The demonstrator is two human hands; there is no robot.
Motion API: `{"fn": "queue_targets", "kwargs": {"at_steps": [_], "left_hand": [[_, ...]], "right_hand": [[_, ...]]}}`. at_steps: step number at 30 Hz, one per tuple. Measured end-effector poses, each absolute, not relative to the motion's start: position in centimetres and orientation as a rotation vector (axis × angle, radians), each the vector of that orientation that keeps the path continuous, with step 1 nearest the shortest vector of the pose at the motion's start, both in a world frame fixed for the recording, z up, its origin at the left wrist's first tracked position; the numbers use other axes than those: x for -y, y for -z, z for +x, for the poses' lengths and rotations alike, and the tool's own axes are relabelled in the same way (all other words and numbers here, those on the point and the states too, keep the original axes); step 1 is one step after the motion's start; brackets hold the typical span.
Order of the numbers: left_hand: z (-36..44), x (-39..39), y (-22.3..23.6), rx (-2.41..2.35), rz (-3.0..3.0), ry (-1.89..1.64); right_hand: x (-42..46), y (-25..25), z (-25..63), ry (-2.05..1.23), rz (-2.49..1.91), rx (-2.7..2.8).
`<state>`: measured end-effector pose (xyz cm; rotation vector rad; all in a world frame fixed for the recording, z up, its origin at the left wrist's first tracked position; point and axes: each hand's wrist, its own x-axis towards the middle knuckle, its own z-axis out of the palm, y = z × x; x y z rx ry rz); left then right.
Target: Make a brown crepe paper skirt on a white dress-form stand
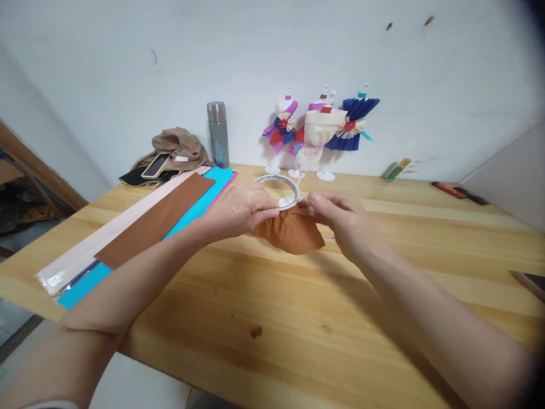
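Note:
Over the middle of the table, my left hand [244,210] is closed on a piece of brown crepe paper [293,233], which is gathered into folds at its top and flares out below. Opposite it, my right hand [334,213] pinches the paper's upper right edge between thumb and fingers. A white roll of tape [293,187] stands tilted just behind the gathered edge, touching or very near my left fingertips. I cannot tell whether that hand also grips it. Part of a white thing shows through the ring, mostly hidden.
At left lie a brown strip [157,218], blue sheets [87,284] and a pale wrapped sheet [123,227]. Behind them are a brown cloth bag [181,147], a phone [156,166] and a flask [218,136]. Small dressed stands [321,133], a green tube [398,170] and a red-black tool [449,190] line the back.

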<state>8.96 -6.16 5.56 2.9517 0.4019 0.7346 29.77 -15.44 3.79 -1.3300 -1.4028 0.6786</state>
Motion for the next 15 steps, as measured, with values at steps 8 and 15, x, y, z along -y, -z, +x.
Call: {"fn": "queue_targets", "kwargs": {"at_steps": [8,15], "left_hand": [[9.1,5.92,-5.43,-0.371,3.011,-0.771],[9.07,5.89,-5.38,-0.39,2.994,-0.75]], "right_hand": [[15.22,-3.87,28.81,-0.645,-1.333,1.402],[15.51,-4.24,29.07,-0.593,-1.381,1.385]]}}
